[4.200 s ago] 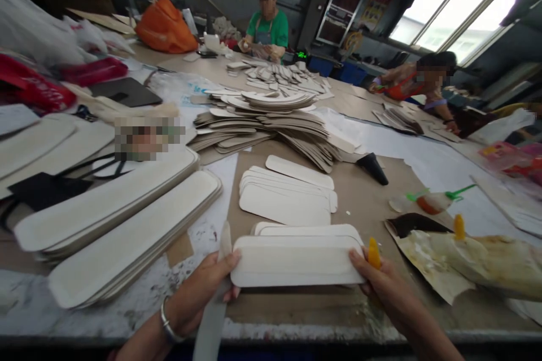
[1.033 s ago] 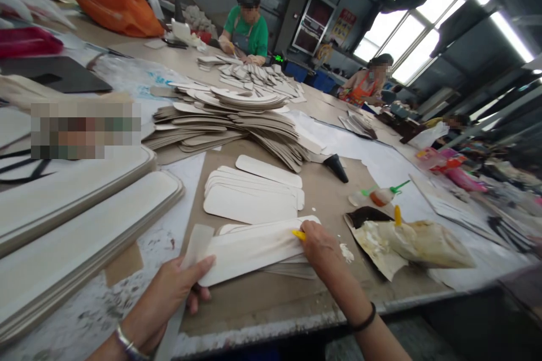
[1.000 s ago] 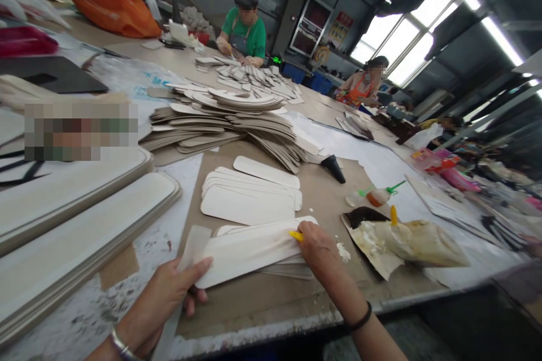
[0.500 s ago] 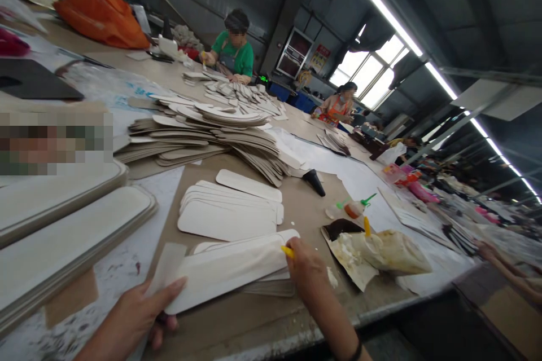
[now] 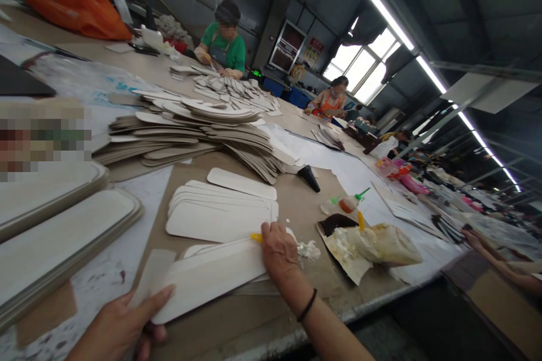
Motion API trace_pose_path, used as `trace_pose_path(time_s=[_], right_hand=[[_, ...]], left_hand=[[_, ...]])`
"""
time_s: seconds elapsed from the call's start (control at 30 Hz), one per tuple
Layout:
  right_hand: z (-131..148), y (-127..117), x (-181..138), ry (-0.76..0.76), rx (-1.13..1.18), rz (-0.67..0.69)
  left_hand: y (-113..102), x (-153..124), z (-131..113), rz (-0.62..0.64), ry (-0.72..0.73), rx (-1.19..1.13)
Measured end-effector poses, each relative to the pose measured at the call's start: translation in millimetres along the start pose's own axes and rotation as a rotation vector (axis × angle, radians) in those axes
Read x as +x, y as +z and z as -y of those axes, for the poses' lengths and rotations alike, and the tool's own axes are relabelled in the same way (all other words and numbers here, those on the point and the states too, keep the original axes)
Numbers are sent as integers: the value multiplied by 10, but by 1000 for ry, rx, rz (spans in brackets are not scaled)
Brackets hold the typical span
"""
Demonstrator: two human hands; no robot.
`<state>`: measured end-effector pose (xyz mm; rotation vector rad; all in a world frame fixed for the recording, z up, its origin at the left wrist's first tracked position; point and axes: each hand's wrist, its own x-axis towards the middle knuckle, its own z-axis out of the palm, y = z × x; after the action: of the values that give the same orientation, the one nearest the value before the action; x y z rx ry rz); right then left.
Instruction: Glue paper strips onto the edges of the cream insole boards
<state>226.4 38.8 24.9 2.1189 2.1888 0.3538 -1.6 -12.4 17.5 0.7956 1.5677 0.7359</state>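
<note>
White strip [image 5: 212,276]: long, flat, round-ended, atop a stack on the worktop [image 5: 305,203] | left grip [image 5: 122,321] pinching its end | right grip [image 5: 277,248] closed on yellow applicator [image 5: 256,237]

One head-worn view looks forward and down along a long worktop [image 5: 305,208]. The picture is tilted, so the worktop's near edge rises to the right. The wearer's left hand [image 5: 114,327] and right hand [image 5: 277,248] sit close to the lens at the bottom. A person in green [image 5: 224,39] sits far across.
</note>
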Motion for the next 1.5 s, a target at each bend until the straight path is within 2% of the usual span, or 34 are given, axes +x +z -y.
trace_pose_path(time_s=[0.17, 0.33, 0.43, 0.57, 0.63, 0.73, 0.77, 0.87, 1.07, 1.13, 1.37, 1.5], right_hand=[[-441, 29, -39, 160, 59, 12], [-700, -133, -218, 304, 273, 1], [-719, -227, -336, 281, 507, 57], [-594, -312, -462, 261, 793, 164], [-534, -356, -511, 348, 1039, 222], [-514, -408, -559, 558, 1474, 307], [-522, -415, -569, 611, 1554, 322], [-545, -402, -592, 660, 1587, 316], [-483, -360, -659, 652, 1500, 215], [-452, -362, -672, 647, 1469, 218], [-425, -365, -531, 685, 1660, 394], [-473, -421, -318, 676, 1694, 416]], left_hand=[[-21, -13, -25, 12, -17, -39], [-115, 31, 60, 145, -56, -180], [-176, 8, 53, 204, -56, -240], [-241, -77, -53, 323, -39, -309], [-264, -114, -101, 389, -28, -353], [-298, -137, -123, 447, 4, -425], [-310, -138, -119, 459, 20, -445], [-338, -133, -101, 455, 53, -477], [-318, -110, -113, 310, 56, -386], [-312, -107, -122, 292, 76, -344], [-319, -72, -226, 300, 122, -273], [-311, 81, -390, 272, 193, -209]])
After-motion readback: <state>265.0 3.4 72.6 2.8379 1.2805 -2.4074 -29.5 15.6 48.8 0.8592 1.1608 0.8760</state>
